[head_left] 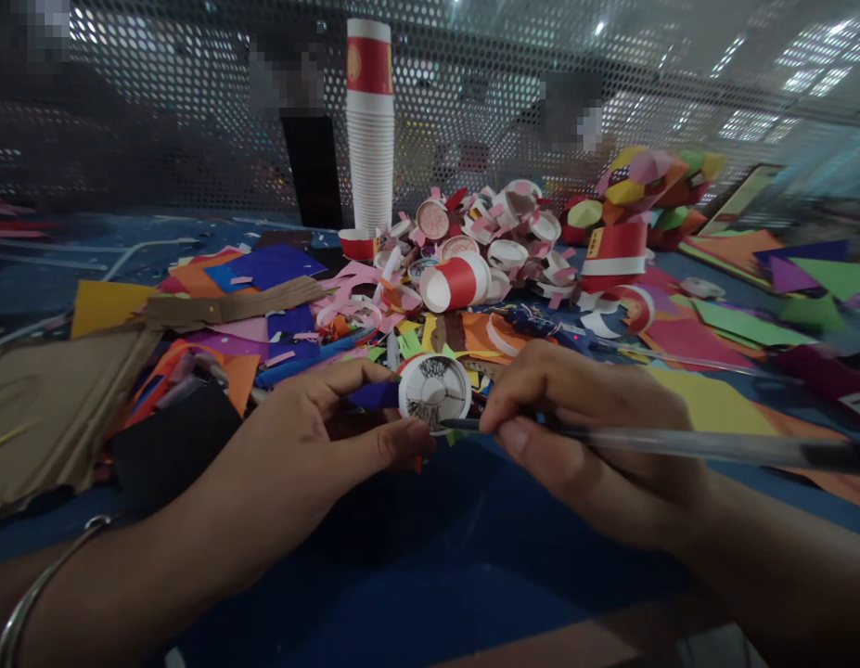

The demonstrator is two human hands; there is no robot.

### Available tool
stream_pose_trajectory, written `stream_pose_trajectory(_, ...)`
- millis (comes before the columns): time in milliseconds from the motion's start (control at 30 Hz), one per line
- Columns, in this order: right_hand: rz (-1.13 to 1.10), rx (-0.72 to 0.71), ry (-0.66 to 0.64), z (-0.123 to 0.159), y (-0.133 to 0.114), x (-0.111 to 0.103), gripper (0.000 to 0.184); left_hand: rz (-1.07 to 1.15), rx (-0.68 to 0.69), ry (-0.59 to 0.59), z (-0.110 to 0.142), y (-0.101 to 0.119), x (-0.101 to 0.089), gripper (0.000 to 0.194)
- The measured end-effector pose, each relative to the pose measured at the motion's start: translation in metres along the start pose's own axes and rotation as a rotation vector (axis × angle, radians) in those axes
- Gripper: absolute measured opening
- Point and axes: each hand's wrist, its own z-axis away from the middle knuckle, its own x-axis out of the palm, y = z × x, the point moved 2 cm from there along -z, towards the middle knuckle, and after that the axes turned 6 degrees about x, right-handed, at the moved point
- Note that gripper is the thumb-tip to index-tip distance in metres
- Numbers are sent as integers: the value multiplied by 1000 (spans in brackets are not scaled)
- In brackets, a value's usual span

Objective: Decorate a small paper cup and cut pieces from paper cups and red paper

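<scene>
My left hand (339,422) is closed on the edge of a cut paper cup base (436,394), its round white face turned toward me. Black pen lines mark that face, with dense strokes at the top and lower left and a circle in the middle. My right hand (575,431) grips a pen (680,443) with a clear barrel. The pen's dark tip meets the lower rim of the white face, close to my left thumb. Behind the cup base lie scraps of coloured paper (485,334).
A tall stack of paper cups (372,121) stands at the back. Right of it is a heap of cut cup bases (519,218) with pink tabs. Brown paper (46,399) lies left, coloured sheets (714,399) right, on a blue table (430,557). Behind rises a perforated panel (193,121).
</scene>
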Motion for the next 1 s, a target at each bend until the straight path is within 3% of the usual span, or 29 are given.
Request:
stream_pose_trajectory(800, -11, -10, 34, -2, -5, 2, 14, 210, -116, -137, 2, -3, 8, 30)
stream_pose_trajectory(1000, 27, 2, 29, 0, -1, 0, 13, 116, -69, -83, -1, 4, 5, 29)
